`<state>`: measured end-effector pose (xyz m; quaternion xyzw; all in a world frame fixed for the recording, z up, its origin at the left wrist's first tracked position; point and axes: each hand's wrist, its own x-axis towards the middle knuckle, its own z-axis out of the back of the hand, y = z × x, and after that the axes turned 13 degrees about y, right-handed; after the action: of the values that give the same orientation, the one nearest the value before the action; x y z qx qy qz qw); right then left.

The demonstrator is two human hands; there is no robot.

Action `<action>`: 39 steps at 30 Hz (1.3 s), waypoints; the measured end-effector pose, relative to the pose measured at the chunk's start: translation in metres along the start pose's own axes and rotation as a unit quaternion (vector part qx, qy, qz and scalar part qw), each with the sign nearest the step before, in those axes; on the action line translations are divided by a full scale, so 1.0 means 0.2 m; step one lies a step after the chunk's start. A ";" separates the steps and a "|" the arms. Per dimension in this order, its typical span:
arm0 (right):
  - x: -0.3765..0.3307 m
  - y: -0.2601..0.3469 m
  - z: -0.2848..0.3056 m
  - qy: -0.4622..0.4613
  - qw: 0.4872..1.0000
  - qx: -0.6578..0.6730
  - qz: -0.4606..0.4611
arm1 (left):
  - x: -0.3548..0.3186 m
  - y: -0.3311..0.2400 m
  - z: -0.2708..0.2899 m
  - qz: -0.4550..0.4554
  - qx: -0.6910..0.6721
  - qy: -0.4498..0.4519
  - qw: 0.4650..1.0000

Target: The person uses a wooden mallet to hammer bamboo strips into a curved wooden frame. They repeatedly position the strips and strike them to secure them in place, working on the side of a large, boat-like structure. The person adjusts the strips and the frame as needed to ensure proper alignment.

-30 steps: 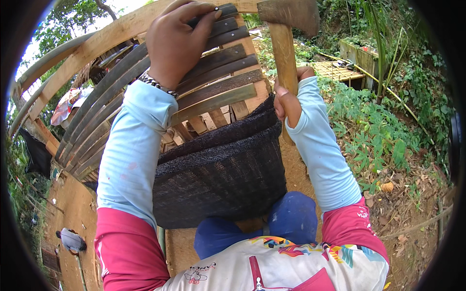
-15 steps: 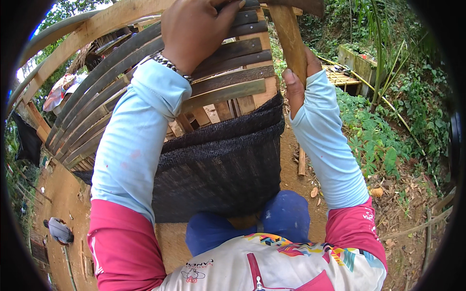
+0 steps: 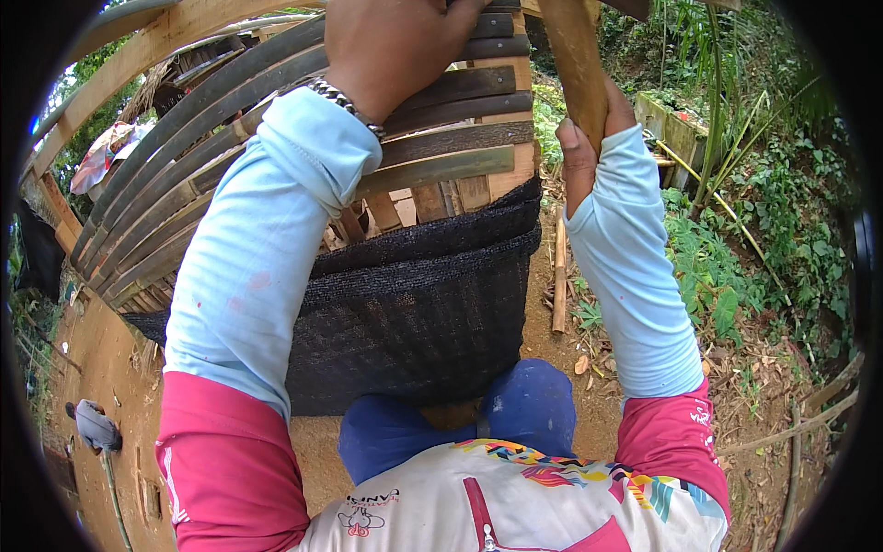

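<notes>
Everything here sits around the slatted bamboo panel (image 3: 184,175), the curved wall of dark strips nailed to wooden posts. Off to its far left some cloth (image 3: 106,152) hangs behind the frame, and down low on the dirt there's a small grey bundle (image 3: 92,425).

The left hand (image 3: 391,46) is raised up high, arm stretched nearly straight in a light blue sleeve, a metal chain bracelet (image 3: 345,103) at the wrist. Its palm lies flat on the panel's top slats with the fingers curled over them, so that grip is pressed on the panel itself.

Below the slats a black mesh net (image 3: 414,313) drapes down the front of the panel.

Right of the panel's edge, the right hand (image 3: 589,138) is also lifted, elbow bent, grip wrapped tight around a wooden handle (image 3: 575,55) that runs up out of frame. Further right is green brush (image 3: 763,202).
</notes>
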<state>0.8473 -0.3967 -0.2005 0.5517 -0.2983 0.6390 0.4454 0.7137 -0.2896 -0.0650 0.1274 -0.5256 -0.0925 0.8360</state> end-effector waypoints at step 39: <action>0.04 -0.04 0.05 0.063 0.994 0.001 -0.085 | -0.01 0.02 -0.02 0.013 0.033 0.009 0.999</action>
<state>0.8588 -0.4007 -0.1918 0.5345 -0.2211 0.6321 0.5156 0.7171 -0.2853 -0.0674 0.1491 -0.5228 -0.0628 0.8370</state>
